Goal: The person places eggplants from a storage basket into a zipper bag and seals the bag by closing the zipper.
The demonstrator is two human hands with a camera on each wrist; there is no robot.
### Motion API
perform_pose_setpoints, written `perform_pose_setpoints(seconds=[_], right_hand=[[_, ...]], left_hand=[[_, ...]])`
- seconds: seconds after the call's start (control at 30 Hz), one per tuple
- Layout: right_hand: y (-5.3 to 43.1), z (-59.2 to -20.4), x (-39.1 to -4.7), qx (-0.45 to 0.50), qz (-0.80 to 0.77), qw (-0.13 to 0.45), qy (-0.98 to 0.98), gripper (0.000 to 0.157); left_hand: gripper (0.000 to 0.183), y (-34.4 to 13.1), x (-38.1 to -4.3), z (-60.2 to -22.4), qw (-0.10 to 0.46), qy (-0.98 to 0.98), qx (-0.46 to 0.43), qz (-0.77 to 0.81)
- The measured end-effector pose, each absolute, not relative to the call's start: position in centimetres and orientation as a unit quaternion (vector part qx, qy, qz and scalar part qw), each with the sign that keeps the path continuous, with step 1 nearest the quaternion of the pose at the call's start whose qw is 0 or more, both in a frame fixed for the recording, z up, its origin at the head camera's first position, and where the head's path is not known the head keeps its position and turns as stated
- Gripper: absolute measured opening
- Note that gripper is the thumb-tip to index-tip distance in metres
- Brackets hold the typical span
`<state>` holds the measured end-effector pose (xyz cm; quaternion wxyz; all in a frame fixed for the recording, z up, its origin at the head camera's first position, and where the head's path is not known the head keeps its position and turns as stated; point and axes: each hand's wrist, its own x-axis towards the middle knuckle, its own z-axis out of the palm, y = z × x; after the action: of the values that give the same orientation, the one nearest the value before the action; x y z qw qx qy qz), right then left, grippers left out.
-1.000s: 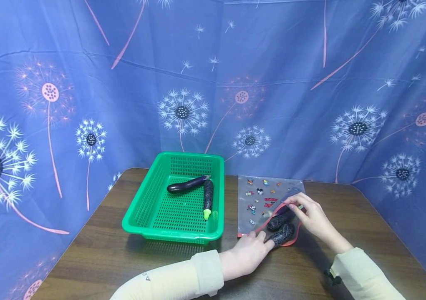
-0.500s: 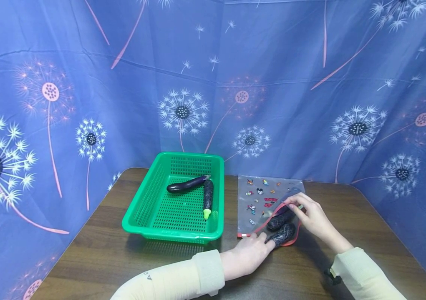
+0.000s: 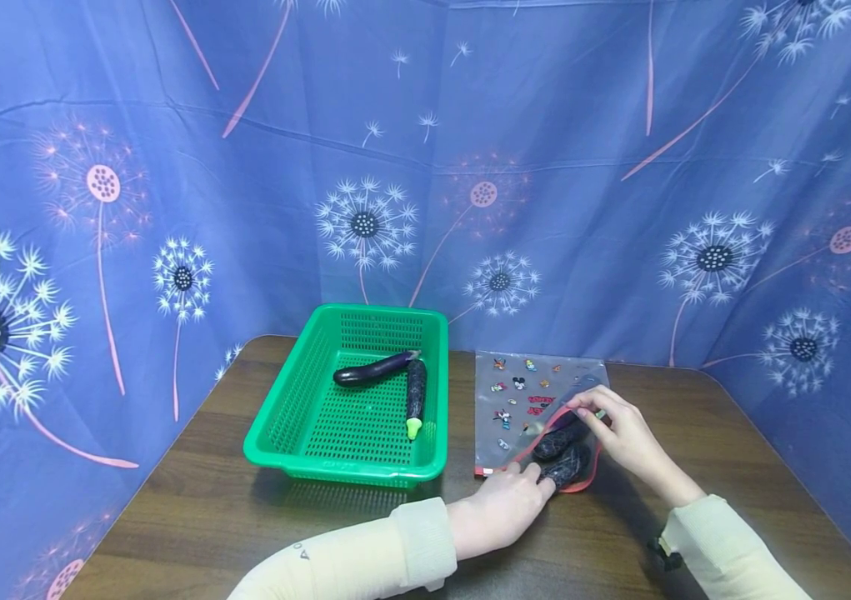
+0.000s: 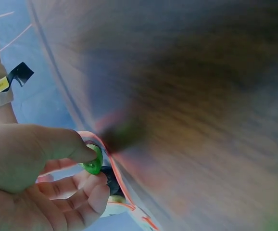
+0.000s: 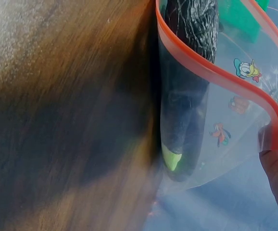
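In the head view a clear zip bag (image 3: 491, 421) with cartoon prints and a red zip edge lies on the table, its mouth parted. Dark eggplants lie inside it, one eggplant (image 3: 556, 443) farther in. Another dark, crinkly-looking eggplant (image 3: 568, 468) sits at the mouth, and my left hand (image 3: 503, 510) holds its near end. The left wrist view shows a green stem end (image 4: 94, 162) pinched between thumb and fingers. My right hand (image 3: 623, 435) pinches the red edge and keeps it lifted. Through the plastic, the right wrist view shows a long eggplant (image 5: 184, 115) with a pale green end.
A green plastic basket (image 3: 346, 468) stands left of the bag. In it lie a glossy eggplant (image 3: 374, 372) and a dark, crinkly-looking eggplant (image 3: 415, 396) with a green stem. The brown table (image 3: 192, 508) ends at a blue dandelion-print cloth (image 3: 590, 208) behind.
My left hand has shifted slightly to the right, moving the eggplant a little farther into the bag. The right hand stays at the red edge.
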<state>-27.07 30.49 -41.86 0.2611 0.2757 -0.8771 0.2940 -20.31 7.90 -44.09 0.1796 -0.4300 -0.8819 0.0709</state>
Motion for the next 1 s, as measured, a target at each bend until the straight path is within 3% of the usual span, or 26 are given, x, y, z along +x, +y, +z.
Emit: perform_pose_setpoints(seconds=[1.0], right_hand=[[30.2,-41.3,-26.8,0.276,0.295,0.266,-0.875,0.024]], left_hand=[[0.01,10.7,-20.6,-43.4,0.209,-0.895,-0.389,0.069]])
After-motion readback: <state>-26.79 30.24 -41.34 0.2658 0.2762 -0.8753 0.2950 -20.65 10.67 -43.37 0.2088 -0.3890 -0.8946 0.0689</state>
